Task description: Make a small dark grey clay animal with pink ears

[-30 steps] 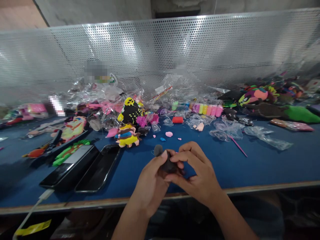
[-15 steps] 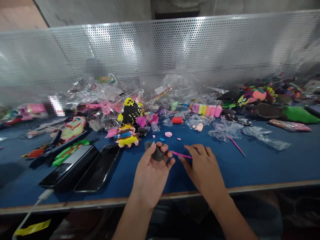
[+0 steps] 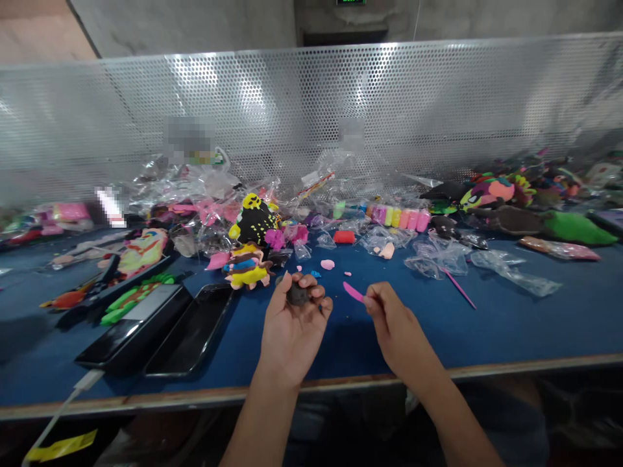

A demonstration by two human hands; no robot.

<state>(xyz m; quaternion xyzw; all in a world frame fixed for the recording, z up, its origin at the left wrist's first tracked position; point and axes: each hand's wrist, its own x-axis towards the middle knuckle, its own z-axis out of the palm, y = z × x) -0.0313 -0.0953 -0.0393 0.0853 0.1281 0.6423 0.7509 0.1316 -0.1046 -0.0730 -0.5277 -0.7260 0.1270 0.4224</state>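
Cupping one lump [image 3: 298, 296], left hand [image 3: 294, 327] neighbours right hand [image 3: 399, 327] holding one pink knife [image 3: 353, 292].

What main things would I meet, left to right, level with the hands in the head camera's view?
Thick black device, flat black device, left hand holding a dark lump, pink tool, right hand holding it, purple stick.

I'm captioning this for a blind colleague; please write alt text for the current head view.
A person's left hand cradles a dark gray lump while the right hand holds a pink blade-shaped tool, over a blue table. Beyond are colorful figures and plastic packaging, before a perforated metal screen.
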